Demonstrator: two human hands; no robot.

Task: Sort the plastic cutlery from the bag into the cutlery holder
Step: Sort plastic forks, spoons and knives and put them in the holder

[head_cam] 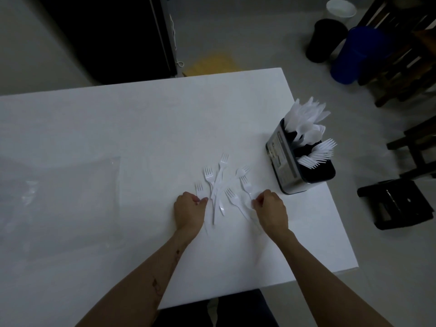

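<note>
Forks [221,185] lie scattered on the white table [118,128], a loose cluster of white plastic pieces a little toward the right edge and closer to the near edge than the far one. Most point their tines toward the far edge; two or three long handles cross each other in the middle of the cluster.

The left hand [188,212] rests on the table at the left side of the cluster, fingers curled, its fingertips pinching the handle of the leftmost fork [199,188]. The right hand [271,210] sits at the right side of the cluster, fingers curled inward over the handles of the forks there; it seems to pinch one, though white plastic on white table makes it hard to tell which.

The cutlery holder [286,161] stands upright near the right edge, beyond the right hand and apart from the loose forks. It is a dark box with a label on its side. Its compartments hold knives [306,112] at the far end, spoons [309,133] in the middle and forks at the near end, all standing with handles down.

The clear plastic bag [59,197] lies flat near the left edge, well apart from the hands.

On the floor past the far right corner stand a black bin [326,40], a blue bin [354,55] and a white bucket [341,9].
</note>
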